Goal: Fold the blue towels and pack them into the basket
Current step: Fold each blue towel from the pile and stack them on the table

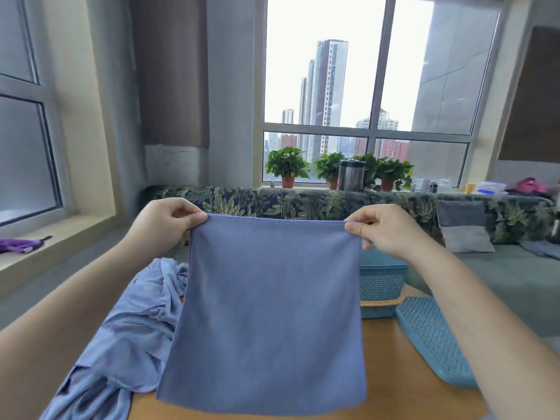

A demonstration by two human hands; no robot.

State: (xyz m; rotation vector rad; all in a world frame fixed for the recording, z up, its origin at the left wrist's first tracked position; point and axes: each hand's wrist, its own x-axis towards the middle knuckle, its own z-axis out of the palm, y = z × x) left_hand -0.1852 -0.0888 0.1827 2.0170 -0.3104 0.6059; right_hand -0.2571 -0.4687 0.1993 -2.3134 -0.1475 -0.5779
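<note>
A blue towel (269, 313) hangs flat in front of me above the wooden table. My left hand (168, 221) pinches its top left corner and my right hand (385, 230) pinches its top right corner, stretching the top edge taut. Its lower edge hangs just over the table near me. A pile of crumpled blue towels (127, 334) lies on the table to the left. The teal plastic basket (381, 283) stands behind the towel on the right, mostly hidden by it.
A teal perforated lid (433, 338) lies on the wooden table (394, 398) to the right of the basket. Beyond the table stand a leaf-patterned sofa (303, 204) and potted plants (288, 168) on the windowsill. A purple cloth (18, 245) lies on the left sill.
</note>
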